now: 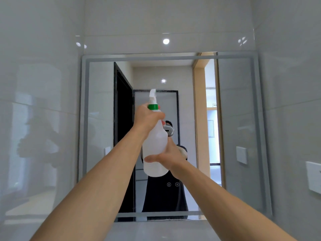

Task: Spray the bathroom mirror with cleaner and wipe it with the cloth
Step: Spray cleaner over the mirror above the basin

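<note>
Translucent white plastic spray bottle (154, 145) with green collar (152, 106) and white trigger head (152, 96), held up between both hands, slightly tilted, in front of the rectangular wall mirror with pale frosted border (239, 119). Left hand (147, 117) wrapped around the bottle's neck just under the green collar, fingers curled over the far side; trigger finger hidden, so cannot tell whether it is pressing. Right hand (171, 156) grasping the lower body of the bottle from the right, thumb (151, 159) laid across the near face, fingers out of sight behind. Both forearms stretched forward and up from the lower edge of the view. Beyond the hands, reflected in the mirror: dark-clothed person wearing a white headset, black door frame to the left of the hands, light wooden door frame to the right. Glossy pale grey tiled walls (43, 101) on both sides of the hands. White wall plate (313, 176) to the right of the right hand, well apart from it. Small bright ceiling-light reflection (166, 41) on the tile above the hands.
</note>
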